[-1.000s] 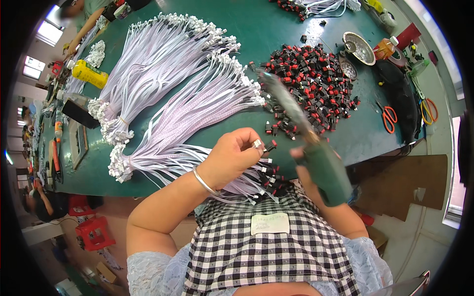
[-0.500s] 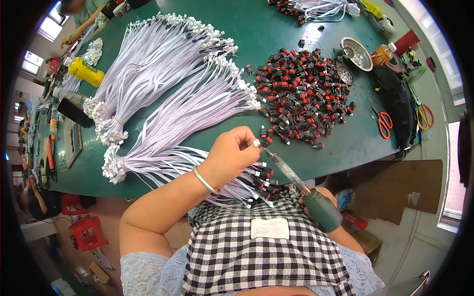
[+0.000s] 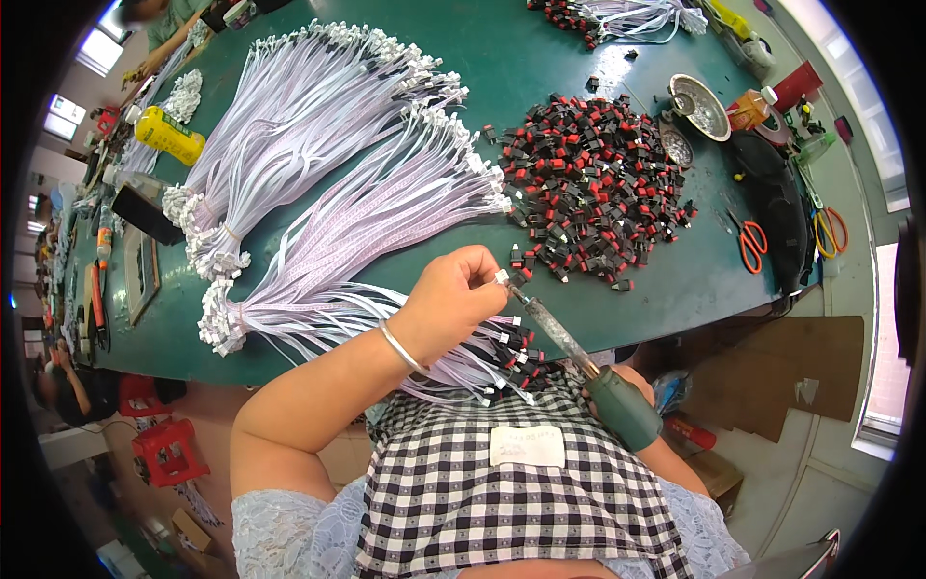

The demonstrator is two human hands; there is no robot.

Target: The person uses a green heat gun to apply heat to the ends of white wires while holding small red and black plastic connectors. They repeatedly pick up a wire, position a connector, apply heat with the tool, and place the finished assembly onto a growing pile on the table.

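My left hand [image 3: 453, 294] pinches a small white connector [image 3: 502, 277] between thumb and fingertips, just over the table edge. In my right hand [image 3: 634, 382], mostly hidden behind the thick green handle, is a soldering iron [image 3: 559, 333]. Its tip points up and left and meets or nearly meets the connector; I cannot tell which. Under my left wrist spreads a bundle of white ribbon cables [image 3: 318, 314], with black-and-red switches [image 3: 521, 357] at the near ends. Beyond my hands lies a heap of loose black-and-red switches [image 3: 598, 183].
Bigger cable bundles [image 3: 299, 125] cover the left of the green table [image 3: 675, 314]. A yellow bottle [image 3: 169, 135] and a dark phone [image 3: 145, 214] lie left. At right are metal dishes [image 3: 699, 108] and orange-handled scissors [image 3: 752, 246]. Another person's arm [image 3: 159, 53] shows far left.
The soldering iron's handle has shifted slightly left with my right hand. My left hand keeps its pinch on the connector, almost still.
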